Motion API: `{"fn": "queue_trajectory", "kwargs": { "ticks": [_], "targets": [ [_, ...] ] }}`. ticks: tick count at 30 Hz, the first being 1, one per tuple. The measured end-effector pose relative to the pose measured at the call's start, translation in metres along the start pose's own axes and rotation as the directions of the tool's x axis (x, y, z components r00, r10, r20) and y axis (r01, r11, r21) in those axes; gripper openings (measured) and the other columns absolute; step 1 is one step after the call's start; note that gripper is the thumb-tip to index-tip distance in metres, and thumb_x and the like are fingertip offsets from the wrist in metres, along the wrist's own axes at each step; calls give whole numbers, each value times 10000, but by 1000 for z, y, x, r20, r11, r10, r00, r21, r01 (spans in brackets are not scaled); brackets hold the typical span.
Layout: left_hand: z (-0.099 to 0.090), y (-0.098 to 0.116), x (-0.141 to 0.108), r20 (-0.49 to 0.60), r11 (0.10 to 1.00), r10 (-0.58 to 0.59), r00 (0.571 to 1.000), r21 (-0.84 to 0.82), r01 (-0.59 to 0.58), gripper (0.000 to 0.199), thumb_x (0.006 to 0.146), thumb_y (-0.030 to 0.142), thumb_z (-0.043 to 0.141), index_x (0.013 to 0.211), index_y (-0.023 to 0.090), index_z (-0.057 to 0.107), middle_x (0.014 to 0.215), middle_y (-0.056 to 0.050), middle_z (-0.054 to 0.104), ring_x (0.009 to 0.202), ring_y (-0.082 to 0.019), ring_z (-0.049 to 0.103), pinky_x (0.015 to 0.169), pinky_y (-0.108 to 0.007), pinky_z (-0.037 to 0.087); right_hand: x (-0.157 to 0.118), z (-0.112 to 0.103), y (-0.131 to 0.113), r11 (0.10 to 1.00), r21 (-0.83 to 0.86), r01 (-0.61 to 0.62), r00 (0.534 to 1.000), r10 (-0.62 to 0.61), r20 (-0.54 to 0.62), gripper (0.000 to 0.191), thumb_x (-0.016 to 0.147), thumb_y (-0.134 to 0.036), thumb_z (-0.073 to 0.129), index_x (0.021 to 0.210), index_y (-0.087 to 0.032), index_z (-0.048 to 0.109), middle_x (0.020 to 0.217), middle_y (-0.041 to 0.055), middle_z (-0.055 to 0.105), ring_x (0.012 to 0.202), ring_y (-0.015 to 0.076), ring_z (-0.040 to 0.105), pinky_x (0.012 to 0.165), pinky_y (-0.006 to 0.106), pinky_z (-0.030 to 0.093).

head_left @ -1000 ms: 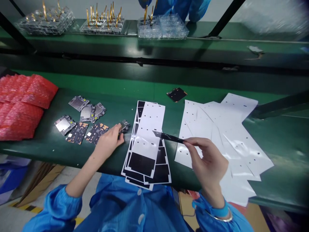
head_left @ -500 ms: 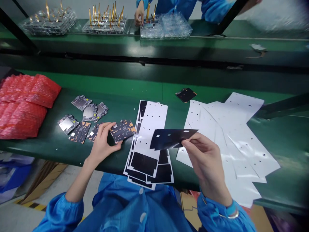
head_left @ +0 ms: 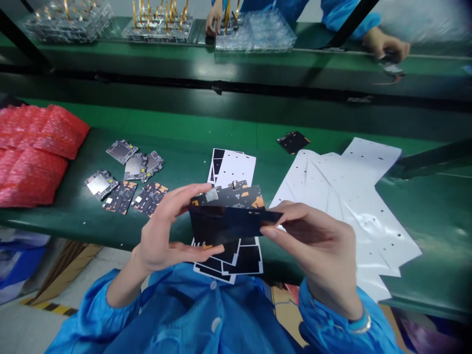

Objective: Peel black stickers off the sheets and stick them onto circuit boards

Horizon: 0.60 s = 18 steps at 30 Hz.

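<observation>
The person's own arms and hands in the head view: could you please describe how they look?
The left hand and right hand are ungloved. Both arms wear loose, shiny blue fabric sleeves, gathered at their ends, leaving the left forearm partly bare. A light-blue band and a silver-coloured bangle circle the right wrist.

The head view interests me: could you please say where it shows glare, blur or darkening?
Head view: glare patches on the white sheets, a hazy reflection on the green ledge; head view: clear plastic at upper right looks smeared, while the held black film shows little surface detail; head view: the far right edge falls into darkness.
</observation>
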<state>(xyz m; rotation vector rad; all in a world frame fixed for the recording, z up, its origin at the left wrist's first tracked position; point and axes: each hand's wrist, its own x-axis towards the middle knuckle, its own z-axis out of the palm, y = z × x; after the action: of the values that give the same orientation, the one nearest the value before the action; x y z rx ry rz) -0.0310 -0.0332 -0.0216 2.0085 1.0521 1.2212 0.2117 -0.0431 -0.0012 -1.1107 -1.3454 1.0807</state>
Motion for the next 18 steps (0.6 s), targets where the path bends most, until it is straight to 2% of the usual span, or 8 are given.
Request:
{"fn": "queue_trajectory", "kwargs": {
  "ticks": [4,8,18],
  "targets": [
    [-3,1,0,64,998,-45,997,-44,48,919,698,366,911,1483,444,438,1411,-26,631,1265,-285,647,873,-391,694,-3,-8,0,1000,2,-14,1000,14,19,163,797,-120,810,781,-264,736,719,-48,710,657,91,666,604,172,561],
    [-4,4,0,94,995,-79,992,-50,84,896,728,389,890,1492,455,426,1430,-25,617,1289,-301,634,928,-435,681,-3,-11,1,999,-5,-33,999,34,16,140,791,-156,827,771,-263,738,712,-42,706,622,92,664,553,168,556],
    [-3,1,-2,127,997,-65,990,-23,69,902,766,419,856,1527,450,373,1462,-44,592,1355,-327,579,938,-477,671,-4,-13,-3,999,7,-52,999,52,5,133,767,-189,850,748,-256,737,675,-36,692,555,96,642,494,182,544]
  ]
}}
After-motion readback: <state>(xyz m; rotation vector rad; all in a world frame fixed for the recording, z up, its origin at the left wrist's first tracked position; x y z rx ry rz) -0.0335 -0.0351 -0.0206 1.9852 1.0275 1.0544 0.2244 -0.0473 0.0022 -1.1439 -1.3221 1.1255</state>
